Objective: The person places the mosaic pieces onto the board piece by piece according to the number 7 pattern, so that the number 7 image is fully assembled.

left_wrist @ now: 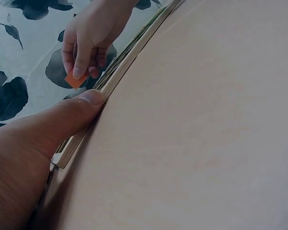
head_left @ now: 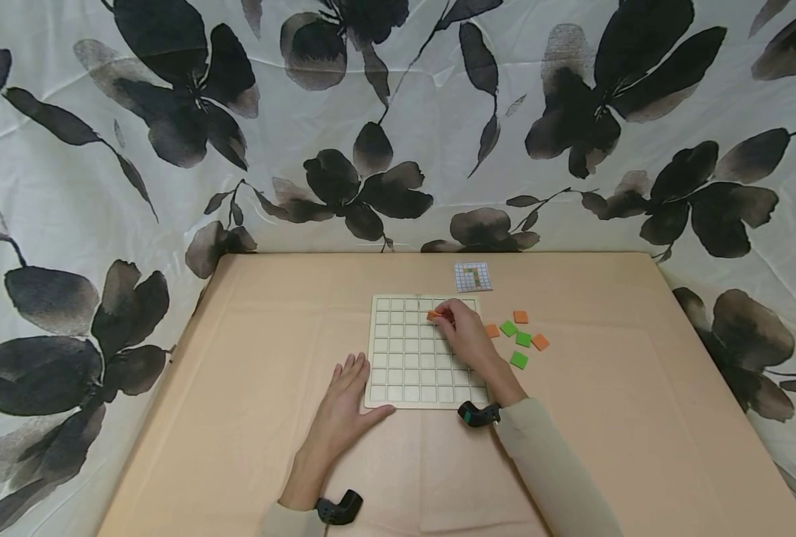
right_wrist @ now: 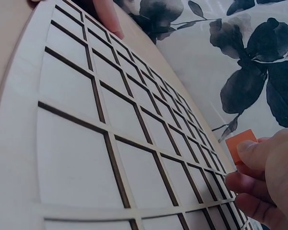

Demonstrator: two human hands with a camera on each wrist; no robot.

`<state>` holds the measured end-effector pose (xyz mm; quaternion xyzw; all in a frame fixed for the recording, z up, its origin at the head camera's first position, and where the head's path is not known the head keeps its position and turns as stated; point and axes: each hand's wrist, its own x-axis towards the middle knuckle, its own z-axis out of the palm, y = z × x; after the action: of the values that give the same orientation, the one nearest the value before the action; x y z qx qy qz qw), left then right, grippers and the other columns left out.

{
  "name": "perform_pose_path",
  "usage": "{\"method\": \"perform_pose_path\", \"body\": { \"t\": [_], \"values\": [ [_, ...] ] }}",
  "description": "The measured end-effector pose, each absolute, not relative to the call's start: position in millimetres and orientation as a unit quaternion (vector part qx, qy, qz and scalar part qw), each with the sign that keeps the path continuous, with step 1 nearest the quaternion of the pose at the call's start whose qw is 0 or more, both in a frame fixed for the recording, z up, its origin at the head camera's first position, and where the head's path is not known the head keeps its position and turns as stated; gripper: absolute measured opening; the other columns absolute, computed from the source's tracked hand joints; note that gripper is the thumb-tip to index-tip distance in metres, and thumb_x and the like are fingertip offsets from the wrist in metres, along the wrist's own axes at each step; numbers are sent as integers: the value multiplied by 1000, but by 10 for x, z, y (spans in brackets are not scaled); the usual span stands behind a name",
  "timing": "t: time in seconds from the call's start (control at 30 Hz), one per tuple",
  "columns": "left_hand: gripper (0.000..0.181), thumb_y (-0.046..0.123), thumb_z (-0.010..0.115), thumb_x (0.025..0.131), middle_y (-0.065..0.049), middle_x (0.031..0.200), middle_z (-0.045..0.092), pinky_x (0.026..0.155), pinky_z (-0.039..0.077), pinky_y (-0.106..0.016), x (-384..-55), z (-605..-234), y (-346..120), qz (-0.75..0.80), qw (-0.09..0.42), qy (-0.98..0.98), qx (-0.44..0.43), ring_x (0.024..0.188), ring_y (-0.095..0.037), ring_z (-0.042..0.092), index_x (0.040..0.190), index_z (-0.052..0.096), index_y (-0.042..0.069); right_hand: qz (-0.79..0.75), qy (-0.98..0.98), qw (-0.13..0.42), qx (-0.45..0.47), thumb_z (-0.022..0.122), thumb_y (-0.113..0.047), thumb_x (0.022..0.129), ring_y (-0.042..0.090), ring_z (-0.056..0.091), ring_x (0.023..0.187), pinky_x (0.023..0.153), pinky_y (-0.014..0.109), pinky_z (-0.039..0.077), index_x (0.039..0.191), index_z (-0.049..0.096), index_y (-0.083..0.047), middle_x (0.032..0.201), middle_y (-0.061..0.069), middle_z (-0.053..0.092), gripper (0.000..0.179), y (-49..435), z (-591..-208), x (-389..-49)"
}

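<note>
A pale wooden grid board [head_left: 398, 350] with square white cells lies flat on the table. My right hand [head_left: 466, 337] is over its upper right part and pinches an orange square tile [right_wrist: 241, 143] between thumb and finger. In the head view the tile shows near the board's far rows. My left hand [head_left: 347, 406] rests at the board's left side and near corner, fingers extended. The left wrist view shows its thumb [left_wrist: 89, 98] against the board's edge.
Right of the board lie several loose tiles, among them a green tile [head_left: 518, 360] and an orange tile [head_left: 540, 342]. A small pattern card [head_left: 473, 277] with a coloured grid lies beyond the board. Behind the table [head_left: 270, 321] hangs a floral cloth [head_left: 438, 142].
</note>
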<state>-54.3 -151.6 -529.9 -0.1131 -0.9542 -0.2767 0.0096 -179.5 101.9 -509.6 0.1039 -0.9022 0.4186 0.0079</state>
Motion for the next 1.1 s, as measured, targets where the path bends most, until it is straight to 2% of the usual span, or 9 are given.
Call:
{"method": "perform_pose_path", "body": {
  "t": [0.43,1.1],
  "values": [
    [99,60,74,82,-19,160,36,131,16,-44,-562,-5290,-1505,-275,11,-955,-113,153,-32,27,150,40,-4,422,-899,-2,120,59,-19,102,17,63,89,75,33,58,115,64,-8,105,7,69,18,894,-5131,-1887],
    [98,61,73,82,-19,160,36,131,17,-43,-596,-5300,-1467,-276,12,-955,-107,153,-31,27,149,42,-4,416,-899,2,135,62,-21,100,14,58,77,66,26,51,113,66,-11,96,3,67,16,763,-5221,-1986]
  ]
}}
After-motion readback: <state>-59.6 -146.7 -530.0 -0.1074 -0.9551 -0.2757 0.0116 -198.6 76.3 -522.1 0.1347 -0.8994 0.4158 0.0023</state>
